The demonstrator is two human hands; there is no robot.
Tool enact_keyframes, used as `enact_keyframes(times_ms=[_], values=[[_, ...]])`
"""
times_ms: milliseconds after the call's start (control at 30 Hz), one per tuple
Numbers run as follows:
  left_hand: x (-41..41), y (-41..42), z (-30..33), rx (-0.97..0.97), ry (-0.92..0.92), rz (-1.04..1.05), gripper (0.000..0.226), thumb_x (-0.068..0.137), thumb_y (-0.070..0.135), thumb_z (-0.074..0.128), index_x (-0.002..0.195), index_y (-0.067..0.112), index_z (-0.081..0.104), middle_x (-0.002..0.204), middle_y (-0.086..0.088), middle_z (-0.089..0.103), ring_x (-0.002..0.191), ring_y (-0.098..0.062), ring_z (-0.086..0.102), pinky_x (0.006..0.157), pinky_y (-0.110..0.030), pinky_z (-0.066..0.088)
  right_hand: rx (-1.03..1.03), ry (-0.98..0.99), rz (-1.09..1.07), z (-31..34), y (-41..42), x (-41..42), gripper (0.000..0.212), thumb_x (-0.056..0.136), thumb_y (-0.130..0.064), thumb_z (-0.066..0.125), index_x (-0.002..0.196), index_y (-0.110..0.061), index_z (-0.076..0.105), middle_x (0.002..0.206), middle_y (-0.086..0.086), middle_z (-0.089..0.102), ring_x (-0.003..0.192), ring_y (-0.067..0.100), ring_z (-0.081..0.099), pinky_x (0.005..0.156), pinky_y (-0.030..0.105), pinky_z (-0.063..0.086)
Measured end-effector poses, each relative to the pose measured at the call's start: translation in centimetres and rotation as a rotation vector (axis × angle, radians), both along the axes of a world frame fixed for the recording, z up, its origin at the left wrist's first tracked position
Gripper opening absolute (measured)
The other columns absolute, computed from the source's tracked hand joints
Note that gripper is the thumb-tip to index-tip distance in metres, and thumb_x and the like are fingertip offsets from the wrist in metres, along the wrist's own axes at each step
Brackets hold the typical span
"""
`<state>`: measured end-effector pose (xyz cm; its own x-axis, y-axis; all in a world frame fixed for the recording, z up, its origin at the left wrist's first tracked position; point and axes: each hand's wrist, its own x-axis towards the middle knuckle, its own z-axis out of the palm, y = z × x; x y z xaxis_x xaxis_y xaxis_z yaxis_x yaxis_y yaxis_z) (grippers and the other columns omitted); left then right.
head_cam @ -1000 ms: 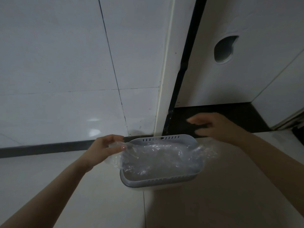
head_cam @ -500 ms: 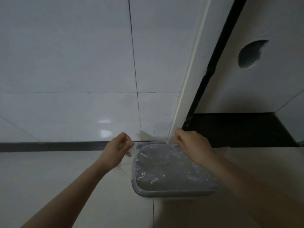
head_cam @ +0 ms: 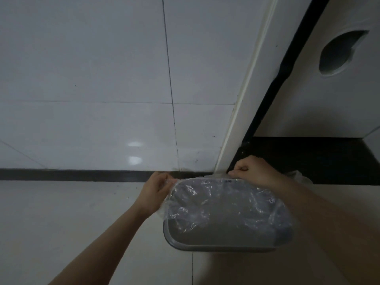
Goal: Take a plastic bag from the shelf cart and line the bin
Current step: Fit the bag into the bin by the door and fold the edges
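Observation:
A small grey bin (head_cam: 207,246) stands on the tiled floor below me, right of centre. A clear plastic bag (head_cam: 222,204) lies crumpled inside it, its edge draped over the bin's left and far sides. My left hand (head_cam: 155,191) pinches the bag's edge at the bin's far left corner. At the far rim, near the right corner, my right hand (head_cam: 249,170) is closed on the bag's edge. Some loose bag material (head_cam: 301,176) sticks out beyond my right forearm, which hides the bin's right side.
A white tiled wall (head_cam: 102,79) with a dark skirting strip (head_cam: 72,174) rises just behind the bin. A white door frame (head_cam: 246,89) and a white panel with a round hole (head_cam: 341,52) stand at the right above a black sill (head_cam: 308,157).
My right hand came down from above the bin and gripped the bag's edge at the far rim. Both hands have spread the bag wider over the rim. The view has shifted closer.

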<state>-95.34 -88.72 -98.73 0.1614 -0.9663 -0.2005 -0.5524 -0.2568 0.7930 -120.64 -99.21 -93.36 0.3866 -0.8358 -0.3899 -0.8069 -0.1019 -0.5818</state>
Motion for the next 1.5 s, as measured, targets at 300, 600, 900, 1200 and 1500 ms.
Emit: enact_keyframes(times_ms=[300, 600, 900, 1200, 1500], values=[[0.7, 0.2, 4.1, -0.134, 0.059, 0.097, 0.030, 0.089, 0.035, 0.053, 0.116, 0.021, 0.058, 0.113, 0.001, 0.061, 0.104, -0.013, 0.057, 0.090, -0.031, 0.046, -0.157, -0.123, -0.093, 3.1, 0.7, -3.8, 0.017, 0.089, -0.027, 0.059, 0.099, -0.016, 0.068, 0.089, -0.006, 0.066, 0.086, 0.009, 0.062, 0.068, 0.010, 0.040], [-11.7, -4.5, 7.4, -0.279, -0.328, -0.715, 0.043, 0.094, 0.038, 0.045, 0.133, 0.020, 0.049, 0.136, -0.003, 0.055, 0.124, -0.015, 0.049, 0.108, -0.029, 0.035, -0.180, 0.045, -0.152, 4.4, 4.6, -9.2, 0.059, 0.079, -0.040, 0.068, 0.131, -0.019, 0.048, 0.124, 0.005, 0.058, 0.112, 0.018, 0.055, 0.088, 0.025, 0.042], [-14.4, -8.0, 6.1, -0.054, -0.117, -0.555, 0.017, 0.085, 0.030, 0.062, 0.068, 0.030, 0.058, 0.081, -0.001, 0.068, 0.080, -0.017, 0.064, 0.078, -0.034, 0.050, -0.092, -0.229, -0.373, 2.5, 6.1, -12.8, 0.017, 0.087, -0.033, 0.058, 0.077, -0.021, 0.065, 0.069, -0.007, 0.064, 0.059, -0.003, 0.060, 0.055, 0.009, 0.041], [-14.4, -9.5, 3.4, 0.039, -0.019, -0.532, 0.024, 0.088, 0.025, 0.059, 0.065, 0.028, 0.054, 0.067, 0.009, 0.059, 0.063, -0.001, 0.057, 0.059, -0.014, 0.038, 0.013, -0.464, -0.598, -3.1, 6.4, -12.2, 0.013, 0.087, -0.027, 0.061, 0.076, -0.023, 0.067, 0.074, -0.002, 0.066, 0.069, 0.011, 0.062, 0.060, 0.023, 0.046], [-12.3, -9.1, 5.1, -0.003, -0.208, -0.629, 0.017, 0.092, 0.034, 0.051, 0.095, 0.024, 0.065, 0.100, 0.002, 0.065, 0.092, -0.014, 0.061, 0.078, -0.022, 0.043, 0.167, -0.442, -0.666, -4.1, 8.0, -11.8, 0.019, 0.089, -0.030, 0.057, 0.092, -0.015, 0.069, 0.092, 0.008, 0.071, 0.079, 0.015, 0.065, 0.068, 0.023, 0.050]])
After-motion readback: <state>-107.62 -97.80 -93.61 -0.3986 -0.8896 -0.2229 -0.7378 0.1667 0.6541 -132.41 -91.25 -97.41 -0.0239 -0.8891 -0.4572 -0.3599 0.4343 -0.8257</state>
